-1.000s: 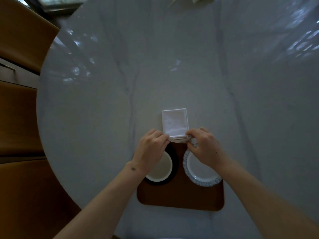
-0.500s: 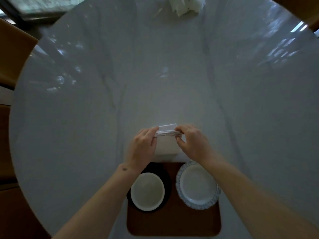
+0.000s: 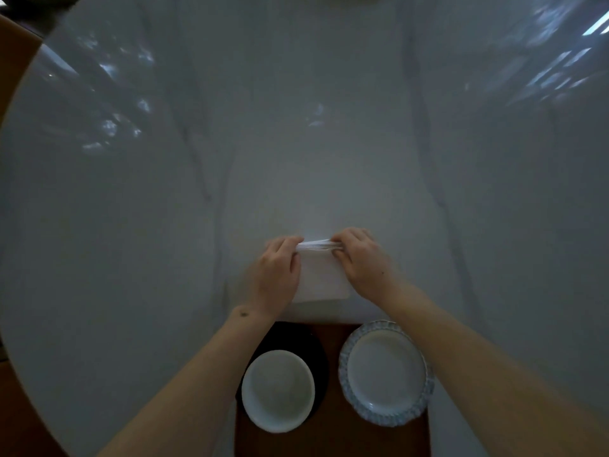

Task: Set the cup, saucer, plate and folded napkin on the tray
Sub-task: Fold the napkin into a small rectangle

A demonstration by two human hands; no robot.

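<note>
A white folded napkin (image 3: 321, 278) lies on the marble table just beyond the brown tray (image 3: 333, 433). My left hand (image 3: 278, 275) pinches the napkin's far left corner, and my right hand (image 3: 361, 262) pinches its far right corner, with the layered far edge bunched between them. On the tray a white cup (image 3: 277, 390) sits on a black saucer (image 3: 321, 361) at the left. A white plate with a blue patterned rim (image 3: 386, 372) sits on the tray at the right. My forearms pass over the tray's sides.
The round white marble table (image 3: 296, 143) fills most of the view. A brown wooden chair (image 3: 13, 51) shows at the upper left past the table edge.
Both hands went from the napkin's near edge to its far edge, folding it back toward me. My view shifted forward, so the tray now sits lower in the frame.
</note>
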